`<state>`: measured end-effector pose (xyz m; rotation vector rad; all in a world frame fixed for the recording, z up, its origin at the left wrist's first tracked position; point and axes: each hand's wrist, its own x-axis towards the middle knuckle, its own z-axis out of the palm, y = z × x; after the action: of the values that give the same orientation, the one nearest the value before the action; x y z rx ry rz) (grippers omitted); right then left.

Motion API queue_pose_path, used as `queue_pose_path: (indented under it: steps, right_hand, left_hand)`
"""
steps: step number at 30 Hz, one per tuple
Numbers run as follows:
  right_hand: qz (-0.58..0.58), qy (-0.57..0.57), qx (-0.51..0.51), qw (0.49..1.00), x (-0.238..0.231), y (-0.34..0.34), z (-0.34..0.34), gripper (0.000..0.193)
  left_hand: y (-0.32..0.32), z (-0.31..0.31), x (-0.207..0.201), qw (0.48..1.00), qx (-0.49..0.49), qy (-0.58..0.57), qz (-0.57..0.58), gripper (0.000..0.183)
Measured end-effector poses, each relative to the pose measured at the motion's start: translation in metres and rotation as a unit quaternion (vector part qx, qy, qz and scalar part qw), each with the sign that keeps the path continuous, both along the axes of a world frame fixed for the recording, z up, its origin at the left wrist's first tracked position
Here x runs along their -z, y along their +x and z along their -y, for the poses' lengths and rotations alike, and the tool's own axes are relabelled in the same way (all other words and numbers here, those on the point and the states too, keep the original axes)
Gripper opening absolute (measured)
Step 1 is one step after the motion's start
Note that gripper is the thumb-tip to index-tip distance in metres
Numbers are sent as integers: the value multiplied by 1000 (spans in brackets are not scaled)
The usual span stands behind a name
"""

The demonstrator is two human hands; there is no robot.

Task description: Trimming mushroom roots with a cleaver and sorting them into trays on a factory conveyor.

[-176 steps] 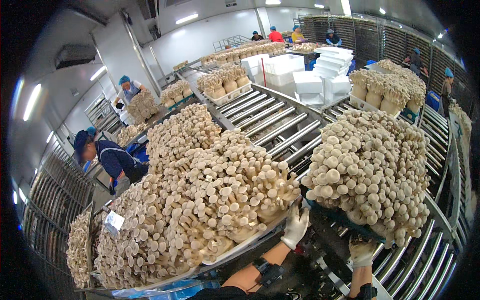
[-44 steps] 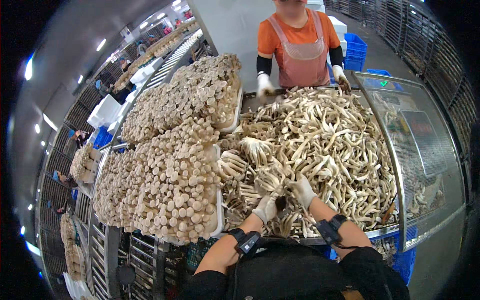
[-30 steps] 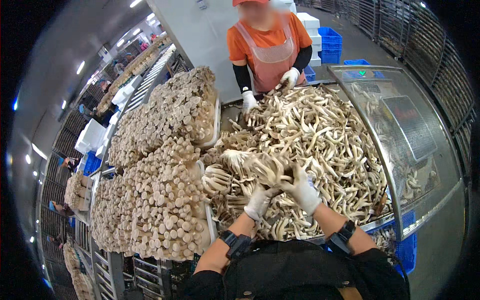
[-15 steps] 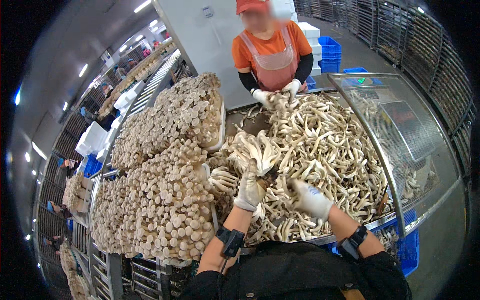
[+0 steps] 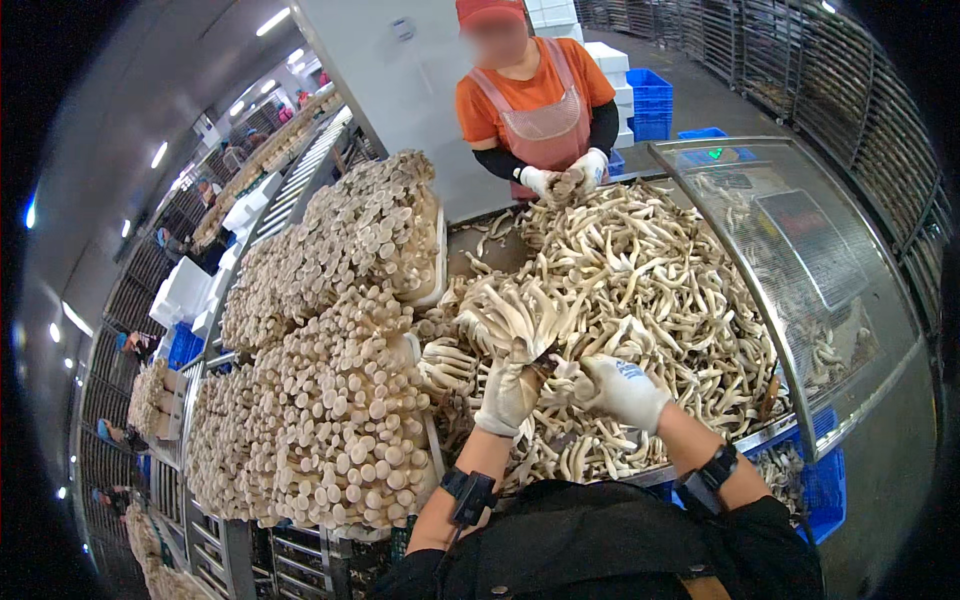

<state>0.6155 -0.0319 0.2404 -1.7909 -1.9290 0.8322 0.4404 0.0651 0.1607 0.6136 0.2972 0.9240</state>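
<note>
A fanned cluster of pale mushrooms (image 5: 515, 310) stands up from my gloved left hand (image 5: 508, 396), which is closed round its dark base. Close beside that base, my gloved right hand (image 5: 628, 392) has its fingers pinched on a small mushroom piece (image 5: 568, 380). My fingers partly hide the base and the piece. Under and around both hands spreads a heap of loose long-stemmed mushrooms (image 5: 660, 300). More stems lie bunched just left of my left hand.
Dense blocks of capped mushrooms (image 5: 320, 410) stand on the left. Across the table a person in an apron (image 5: 545, 120) handles mushrooms with gloved hands. A framed mesh panel (image 5: 800, 260) rises at the right, with a blue crate (image 5: 825, 500) below it. Roller conveyors run at the far left.
My right hand has moved slightly left and up, closer to the cluster's base, and is less blurred. The cluster tilts a little further left. The other person's hands have come together.
</note>
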Motion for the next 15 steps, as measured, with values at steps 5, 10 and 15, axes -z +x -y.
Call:
queue_pose_path:
  steps: [5,10,15]
  right_hand:
    - [-121,129,18,984,-2,24,-19,88]
    - [-250,240,186,920,42,-14,-40,42]
    - [-203,224,47,952,43,-29,-20,25]
  left_hand:
    - [13,7,-10,999,-9,42,-29,36]
    - [15,8,0,995,35,81,-42,47]
    - [12,13,-11,969,-54,120,-207,52]
